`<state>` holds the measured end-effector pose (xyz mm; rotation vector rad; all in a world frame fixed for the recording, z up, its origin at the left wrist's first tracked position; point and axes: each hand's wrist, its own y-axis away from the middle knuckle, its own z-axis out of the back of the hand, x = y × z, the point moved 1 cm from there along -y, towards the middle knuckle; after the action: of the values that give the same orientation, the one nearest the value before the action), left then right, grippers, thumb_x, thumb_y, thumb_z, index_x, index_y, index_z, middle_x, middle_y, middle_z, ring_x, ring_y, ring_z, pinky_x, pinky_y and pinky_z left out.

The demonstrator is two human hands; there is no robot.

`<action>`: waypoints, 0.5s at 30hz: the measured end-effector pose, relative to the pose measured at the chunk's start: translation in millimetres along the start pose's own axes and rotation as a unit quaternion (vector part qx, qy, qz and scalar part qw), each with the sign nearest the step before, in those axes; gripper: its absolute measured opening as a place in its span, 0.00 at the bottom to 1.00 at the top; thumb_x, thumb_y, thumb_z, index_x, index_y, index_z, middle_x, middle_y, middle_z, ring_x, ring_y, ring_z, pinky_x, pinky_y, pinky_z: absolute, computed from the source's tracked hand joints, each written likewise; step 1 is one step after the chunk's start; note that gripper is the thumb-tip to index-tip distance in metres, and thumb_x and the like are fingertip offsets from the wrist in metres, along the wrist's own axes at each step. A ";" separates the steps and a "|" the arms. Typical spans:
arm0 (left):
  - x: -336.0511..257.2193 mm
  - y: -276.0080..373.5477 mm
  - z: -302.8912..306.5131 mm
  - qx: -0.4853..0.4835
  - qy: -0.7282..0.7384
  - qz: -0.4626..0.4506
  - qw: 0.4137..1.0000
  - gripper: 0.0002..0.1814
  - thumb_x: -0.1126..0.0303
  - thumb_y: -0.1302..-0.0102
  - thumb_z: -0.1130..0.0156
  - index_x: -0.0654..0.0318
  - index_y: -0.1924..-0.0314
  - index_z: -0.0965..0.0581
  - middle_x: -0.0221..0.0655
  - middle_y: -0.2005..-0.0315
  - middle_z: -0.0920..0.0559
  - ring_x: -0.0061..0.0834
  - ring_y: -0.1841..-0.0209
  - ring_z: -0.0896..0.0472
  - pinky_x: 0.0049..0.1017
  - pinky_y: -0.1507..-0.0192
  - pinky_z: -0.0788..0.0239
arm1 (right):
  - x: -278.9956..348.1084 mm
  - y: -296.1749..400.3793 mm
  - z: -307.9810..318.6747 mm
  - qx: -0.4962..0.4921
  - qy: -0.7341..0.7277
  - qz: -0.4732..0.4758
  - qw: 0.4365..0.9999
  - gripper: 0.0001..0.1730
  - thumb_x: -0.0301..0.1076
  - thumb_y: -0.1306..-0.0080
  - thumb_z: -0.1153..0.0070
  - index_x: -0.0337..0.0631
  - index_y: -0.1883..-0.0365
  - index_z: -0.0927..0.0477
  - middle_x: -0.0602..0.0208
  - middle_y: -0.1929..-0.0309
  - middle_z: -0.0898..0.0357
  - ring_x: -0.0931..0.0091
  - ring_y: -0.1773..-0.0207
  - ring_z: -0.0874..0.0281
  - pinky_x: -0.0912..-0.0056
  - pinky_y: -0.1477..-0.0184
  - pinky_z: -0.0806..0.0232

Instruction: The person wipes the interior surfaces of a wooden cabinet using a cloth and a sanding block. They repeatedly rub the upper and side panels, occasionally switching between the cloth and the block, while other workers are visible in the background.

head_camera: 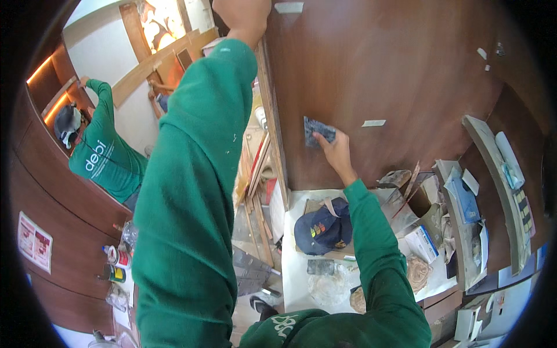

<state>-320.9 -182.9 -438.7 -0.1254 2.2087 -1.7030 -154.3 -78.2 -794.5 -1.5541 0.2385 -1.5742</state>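
Observation:
My right hand [337,152] pinches a folded, dark grey piece of what looks like sandpaper [320,131], with the thumb on top. The piece lies against a large reddish-brown wood panel [391,78]. Strips of whitish tape [373,123] stick to the panel, one just right of the hand. My left hand [244,17] is raised to the top of the view, beside the panel's left edge [272,117]. Its fingers are cut off by the frame, so its grip is hidden. Green sleeves cover both arms.
Below the panel, a white-covered surface [300,296] bears a navy cap [322,228], a grey abrasive piece [320,267], a box [422,243] and crumpled paper. Shelves [457,217] stand right. Left are a person in green [109,152], cans [118,257] and wood strips [256,217] on the floor.

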 end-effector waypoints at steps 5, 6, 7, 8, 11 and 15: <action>0.8 0.0 0.9 0.018 0.025 0.010 0.999 0.20 0.55 0.25 0.45 0.70 0.55 0.23 0.60 0.63 0.16 0.63 0.57 0.18 0.53 0.51 0.28 | -22.6 -21.2 -42.0 -0.037 0.003 -0.016 0.999 0.14 0.36 0.35 0.29 0.31 0.63 0.15 0.47 0.66 0.15 0.56 0.63 0.14 0.61 0.59 0.27; 0.7 -0.3 0.2 0.026 0.020 0.012 0.999 0.20 0.55 0.25 0.45 0.70 0.55 0.23 0.60 0.63 0.16 0.63 0.57 0.18 0.53 0.51 0.28 | -21.6 -21.4 -47.9 -0.042 0.008 0.004 0.999 0.13 0.35 0.35 0.30 0.31 0.63 0.15 0.47 0.66 0.15 0.55 0.62 0.14 0.60 0.60 0.27; 1.1 0.1 -0.1 0.031 0.016 0.015 0.999 0.20 0.55 0.25 0.45 0.70 0.55 0.23 0.60 0.64 0.16 0.63 0.57 0.18 0.53 0.51 0.28 | -19.7 -21.7 -53.8 -0.046 0.019 0.014 0.999 0.13 0.34 0.36 0.30 0.31 0.64 0.15 0.47 0.66 0.15 0.53 0.62 0.15 0.59 0.60 0.27; 1.0 0.3 -0.1 0.018 0.018 0.001 1.000 0.20 0.55 0.25 0.45 0.70 0.55 0.23 0.60 0.64 0.16 0.63 0.57 0.18 0.53 0.51 0.28 | -17.0 -23.4 -60.4 -0.059 0.031 0.023 0.998 0.12 0.34 0.36 0.31 0.32 0.64 0.15 0.47 0.66 0.16 0.52 0.62 0.15 0.58 0.60 0.27; 1.6 1.0 0.0 -0.004 0.020 -0.022 1.000 0.20 0.55 0.25 0.45 0.70 0.55 0.23 0.60 0.64 0.16 0.63 0.57 0.18 0.54 0.51 0.28 | -6.2 -22.8 -74.5 -0.066 0.087 0.117 0.987 0.09 0.32 0.36 0.32 0.33 0.64 0.15 0.49 0.66 0.17 0.51 0.62 0.17 0.55 0.61 0.28; 2.1 1.1 2.3 -0.012 0.017 -0.018 1.000 0.20 0.55 0.26 0.44 0.70 0.56 0.22 0.60 0.63 0.16 0.63 0.57 0.18 0.54 0.51 0.28 | -1.1 -20.4 -76.9 -0.060 0.094 0.100 0.989 0.08 0.31 0.36 0.33 0.34 0.64 0.16 0.51 0.66 0.18 0.51 0.62 0.18 0.53 0.60 0.28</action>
<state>-321.9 -185.3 -440.7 -0.1445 2.2658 -1.7108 -231.2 -98.7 -796.6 -1.4215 0.5860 -1.5700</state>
